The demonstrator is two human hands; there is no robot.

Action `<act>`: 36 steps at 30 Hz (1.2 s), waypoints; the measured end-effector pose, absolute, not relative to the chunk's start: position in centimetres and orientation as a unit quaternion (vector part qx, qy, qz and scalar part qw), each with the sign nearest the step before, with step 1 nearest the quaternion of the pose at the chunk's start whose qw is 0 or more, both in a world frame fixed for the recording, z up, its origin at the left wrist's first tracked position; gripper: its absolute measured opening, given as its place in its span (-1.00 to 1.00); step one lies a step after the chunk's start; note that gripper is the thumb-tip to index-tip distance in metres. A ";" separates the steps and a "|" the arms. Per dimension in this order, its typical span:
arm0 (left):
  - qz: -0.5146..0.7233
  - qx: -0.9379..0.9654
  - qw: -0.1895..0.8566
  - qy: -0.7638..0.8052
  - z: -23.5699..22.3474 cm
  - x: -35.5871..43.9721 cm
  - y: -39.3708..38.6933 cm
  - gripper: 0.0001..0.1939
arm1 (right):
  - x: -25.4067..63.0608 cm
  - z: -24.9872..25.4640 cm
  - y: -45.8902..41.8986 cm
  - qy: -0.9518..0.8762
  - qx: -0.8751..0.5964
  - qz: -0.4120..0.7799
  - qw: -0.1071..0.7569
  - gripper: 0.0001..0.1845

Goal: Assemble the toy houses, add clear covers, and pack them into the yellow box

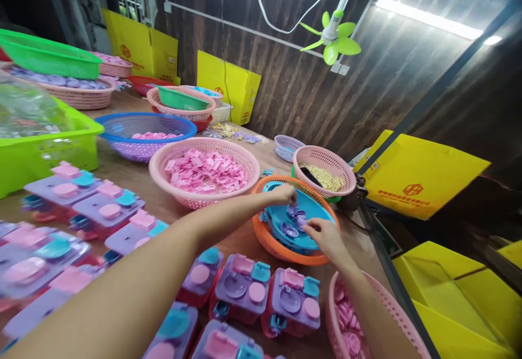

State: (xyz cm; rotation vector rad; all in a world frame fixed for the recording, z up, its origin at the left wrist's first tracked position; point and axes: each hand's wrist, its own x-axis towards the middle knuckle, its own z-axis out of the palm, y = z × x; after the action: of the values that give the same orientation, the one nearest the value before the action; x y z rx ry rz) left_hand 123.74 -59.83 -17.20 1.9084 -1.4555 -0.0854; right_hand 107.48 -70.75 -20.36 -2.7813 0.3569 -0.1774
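Both my arms stretch out over a blue basin (281, 212) resting inside an orange basket (267, 237). In the basin lie several small purple plastic pieces, among them a round dish-like purple part (290, 230). My left hand (284, 193) is closed, fingertips pointing down at the purple pieces; what it pinches is partly hidden. Thumb and fingers of my right hand (325, 235) come together on a small purple plastic piece (300, 221). Toy units with purple tops (241, 288), pink and blue parts stand in rows below my arms.
A pink basket (157, 177) of pink parts stands left of the basin. Another pink basket (299, 155) holds cream-coloured pieces behind it. A pink basket (333, 315) sits under my right forearm. A dark metal post (428, 103) slants along the table's right side, near yellow boxes (424, 174).
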 end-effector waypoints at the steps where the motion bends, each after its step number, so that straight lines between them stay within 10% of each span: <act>1: -0.039 0.746 0.362 -0.558 -17.1 124.1 -59.5 -0.86 | 106.7 -19.7 -69.9 0.105 -0.971 -0.073 0.201 -0.71; 9: -0.056 0.766 0.381 -0.515 -15.2 121.0 -40.5 -0.76 | 103.5 -18.8 -56.9 -0.133 -0.931 -0.032 0.340 -0.80; 17: 0.015 0.830 0.216 -0.514 -19.4 119.5 -21.9 -0.83 | 107.6 -23.8 -45.7 -0.232 -0.964 -0.083 0.097 -0.81; 23: 0.053 0.818 0.065 -0.569 -22.0 121.1 -18.9 -0.79 | 108.7 -24.8 -44.4 -0.260 -0.962 -0.081 -0.016 -0.77; 36: 0.014 0.778 0.097 -0.621 -23.8 122.3 -19.8 -0.78 | 109.7 -24.1 -43.6 -0.239 -0.969 0.052 -0.031 -0.76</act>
State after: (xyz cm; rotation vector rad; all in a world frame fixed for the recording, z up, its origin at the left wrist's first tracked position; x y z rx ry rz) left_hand 122.29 -19.81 -23.78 2.3045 -1.8382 0.0428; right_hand 109.72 -43.56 -24.13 -3.1058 -0.7663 0.1663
